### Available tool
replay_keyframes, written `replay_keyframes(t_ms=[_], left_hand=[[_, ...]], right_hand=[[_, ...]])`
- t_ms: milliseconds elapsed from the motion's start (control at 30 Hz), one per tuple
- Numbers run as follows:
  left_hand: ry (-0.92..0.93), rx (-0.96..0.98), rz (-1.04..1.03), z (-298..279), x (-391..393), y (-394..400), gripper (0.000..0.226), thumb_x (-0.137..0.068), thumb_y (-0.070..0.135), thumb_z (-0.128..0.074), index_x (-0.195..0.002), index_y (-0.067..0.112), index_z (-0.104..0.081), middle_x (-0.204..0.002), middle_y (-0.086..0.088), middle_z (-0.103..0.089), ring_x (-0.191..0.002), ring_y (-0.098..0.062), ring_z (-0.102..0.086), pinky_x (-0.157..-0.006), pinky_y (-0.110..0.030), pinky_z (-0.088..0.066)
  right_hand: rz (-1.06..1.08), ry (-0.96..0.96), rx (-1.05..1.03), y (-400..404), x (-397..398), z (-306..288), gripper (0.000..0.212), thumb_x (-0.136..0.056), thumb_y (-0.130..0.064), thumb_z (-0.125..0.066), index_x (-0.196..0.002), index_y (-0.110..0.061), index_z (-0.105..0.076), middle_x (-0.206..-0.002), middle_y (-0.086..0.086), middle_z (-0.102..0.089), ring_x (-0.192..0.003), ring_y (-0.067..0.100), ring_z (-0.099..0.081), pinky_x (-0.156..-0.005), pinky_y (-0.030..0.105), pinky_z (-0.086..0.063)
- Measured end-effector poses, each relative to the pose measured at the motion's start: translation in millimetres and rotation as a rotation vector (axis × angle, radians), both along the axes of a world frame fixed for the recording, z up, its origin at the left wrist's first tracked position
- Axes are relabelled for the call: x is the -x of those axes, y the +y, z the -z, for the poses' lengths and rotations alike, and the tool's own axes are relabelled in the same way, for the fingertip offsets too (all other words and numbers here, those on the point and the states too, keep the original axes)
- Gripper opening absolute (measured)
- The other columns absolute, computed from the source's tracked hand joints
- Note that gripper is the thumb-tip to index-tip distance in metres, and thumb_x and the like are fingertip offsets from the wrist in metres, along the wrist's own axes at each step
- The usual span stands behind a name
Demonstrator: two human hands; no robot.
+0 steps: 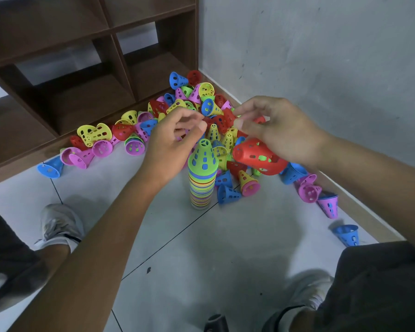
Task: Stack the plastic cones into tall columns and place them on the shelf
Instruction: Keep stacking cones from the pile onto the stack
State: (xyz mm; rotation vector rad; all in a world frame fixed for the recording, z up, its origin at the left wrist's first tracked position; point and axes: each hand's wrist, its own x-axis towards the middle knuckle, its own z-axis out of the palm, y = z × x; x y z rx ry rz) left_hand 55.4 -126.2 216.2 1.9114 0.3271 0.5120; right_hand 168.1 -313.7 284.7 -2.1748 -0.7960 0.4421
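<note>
A column of stacked cones [201,188] in many colours stands on the floor tiles, topped by a green cone [203,155]. Behind it, a loose pile of cones [197,101] in red, yellow, blue, pink and green lies along the wall corner. My right hand [283,133] hovers just right of the column's top and grips a tilted red cone [254,156] beneath its palm. Left of the column top, my left hand [173,142] has loosely curled fingers with a gap to the thumb, and I see nothing in it. The brown wooden shelf [120,68] stands at the back left.
Stray cones lie apart from the pile: a blue one [49,168] by the shelf base, a purple one [329,205] and a blue one [346,234] along the right wall's skirting. My two shoes [60,225] and knees frame the bottom of the view.
</note>
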Motion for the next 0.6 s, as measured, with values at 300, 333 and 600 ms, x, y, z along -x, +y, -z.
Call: replay_keyframes(t_ms=[300, 333, 600], left_hand=[[-0.046, 0.130, 0.292, -22, 2, -27, 0.045, -0.082, 0.040, -0.074, -0.118, 0.013, -0.068, -0.114, 0.002, -0.072, -0.107, -0.015, -0.068, -0.092, -0.032, -0.057], [-0.052, 0.170, 0.312, -21, 1, -29, 0.047, -0.080, 0.039, -0.076, -0.119, 0.014, -0.067, -0.114, 0.001, -0.071, -0.108, -0.019, -0.068, -0.092, -0.034, -0.057], [-0.119, 0.331, 0.286, -10, -1, -48, 0.050, -0.073, 0.026, -0.083, -0.120, 0.021, -0.064, -0.112, 0.002, -0.072, -0.108, -0.016, -0.067, -0.087, -0.031, -0.058]], right_hand=[[0.254, 0.366, -0.266, 8, 9, -11, 0.016, -0.101, -0.033, -0.059, -0.099, -0.018, -0.064, -0.113, 0.014, -0.072, -0.073, 0.019, -0.066, -0.084, 0.047, -0.058], [0.284, 0.402, -0.287, 9, 9, -12, 0.018, -0.101, -0.033, -0.058, -0.101, -0.015, -0.063, -0.111, 0.014, -0.072, -0.073, 0.020, -0.065, -0.082, 0.046, -0.059], [0.336, 0.785, -0.489, 11, 15, -17, 0.029, -0.105, -0.037, -0.047, -0.109, -0.012, -0.060, -0.114, 0.011, -0.062, -0.100, 0.025, -0.057, -0.087, 0.041, -0.055]])
